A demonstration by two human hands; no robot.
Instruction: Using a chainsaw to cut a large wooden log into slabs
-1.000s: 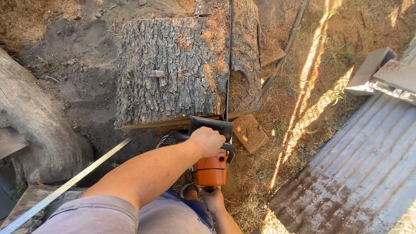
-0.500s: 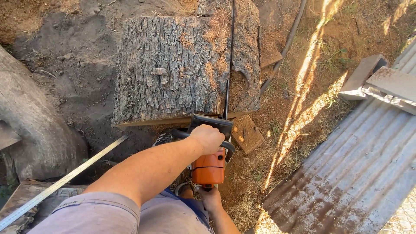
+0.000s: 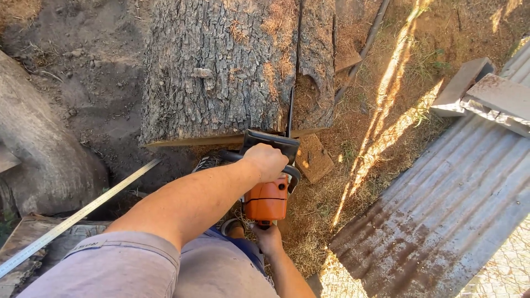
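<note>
Below you, your left hand (image 3: 269,161) is clenched around the front handle of the orange chainsaw (image 3: 266,200), and your right hand (image 3: 268,238) grips its rear handle. Its bar (image 3: 290,110) sits upright in a cut through the bark-covered log (image 3: 221,66) lying on the dirt, beside corrugated sheeting (image 3: 441,209).
</note>
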